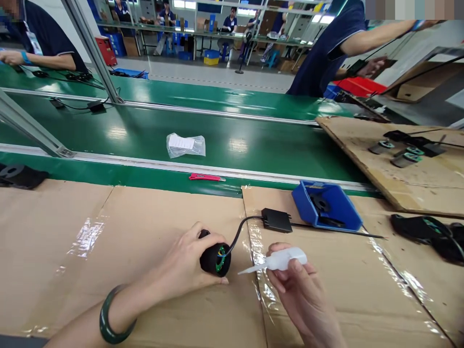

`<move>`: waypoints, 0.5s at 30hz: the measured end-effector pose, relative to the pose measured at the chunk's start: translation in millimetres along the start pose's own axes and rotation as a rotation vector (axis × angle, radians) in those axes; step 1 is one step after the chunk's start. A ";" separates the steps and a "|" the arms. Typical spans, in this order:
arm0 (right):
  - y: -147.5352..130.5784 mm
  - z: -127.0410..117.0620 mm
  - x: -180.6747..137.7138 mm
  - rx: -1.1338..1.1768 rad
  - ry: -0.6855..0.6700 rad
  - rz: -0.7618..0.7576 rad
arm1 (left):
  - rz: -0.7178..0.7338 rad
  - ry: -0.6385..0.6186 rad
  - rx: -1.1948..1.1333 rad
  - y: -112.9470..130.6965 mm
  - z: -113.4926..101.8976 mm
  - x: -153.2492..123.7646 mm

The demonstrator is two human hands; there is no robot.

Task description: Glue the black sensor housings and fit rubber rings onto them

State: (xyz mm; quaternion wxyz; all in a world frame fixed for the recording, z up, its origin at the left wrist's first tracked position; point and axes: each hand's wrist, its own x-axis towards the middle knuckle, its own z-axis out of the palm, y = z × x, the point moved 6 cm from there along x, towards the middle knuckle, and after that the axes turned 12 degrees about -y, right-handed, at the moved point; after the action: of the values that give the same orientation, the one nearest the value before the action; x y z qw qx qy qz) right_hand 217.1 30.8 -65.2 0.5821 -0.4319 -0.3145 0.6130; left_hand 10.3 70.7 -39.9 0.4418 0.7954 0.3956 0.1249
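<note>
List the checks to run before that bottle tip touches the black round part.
1. Grip: left hand holds the black round part down on the cardboard: ok.
2. Aim: right hand holds the squeeze bottle, nozzle pointed at the part: ok.
3. Nozzle tip apart from the part: ok, a gap shows.
4. The cable is out of the nozzle's path: ok, it arcs away to the black box.
5. Bottle has fluid left: cannot tell.

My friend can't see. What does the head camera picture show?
A left hand grips a round black part with a green ring on a cardboard-covered table, while the right hand points a white plastic squeeze bottle at it. A green conveyor belt runs behind.
</note>
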 end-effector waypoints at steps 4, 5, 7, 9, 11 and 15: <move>-14.1 8.2 0.2 -0.200 -0.099 -0.155 | 0.008 0.006 0.022 1.3 0.9 -0.8; -17.3 10.6 -0.8 -0.269 -0.121 -0.182 | 0.010 0.006 0.026 1.2 1.2 -0.7; -23.9 16.5 -3.4 -0.433 -0.148 -0.222 | 0.014 0.004 0.037 1.6 1.8 -0.4; -32.9 24.6 -6.8 -0.617 -0.149 -0.284 | 0.012 0.003 0.060 2.7 2.0 0.0; -43.4 35.7 -10.8 -0.790 -0.155 -0.386 | -0.001 0.001 0.086 3.9 2.1 0.1; -55.1 58.8 -18.0 -1.046 -0.238 -0.562 | -0.016 0.003 0.130 6.0 2.6 -1.1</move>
State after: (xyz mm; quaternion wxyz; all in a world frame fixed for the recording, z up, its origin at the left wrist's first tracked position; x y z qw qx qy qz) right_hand 187.9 26.8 11.9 0.3929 -0.4898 -0.7390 0.2440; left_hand 14.1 66.6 -36.5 0.3896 0.8192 0.4097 0.0965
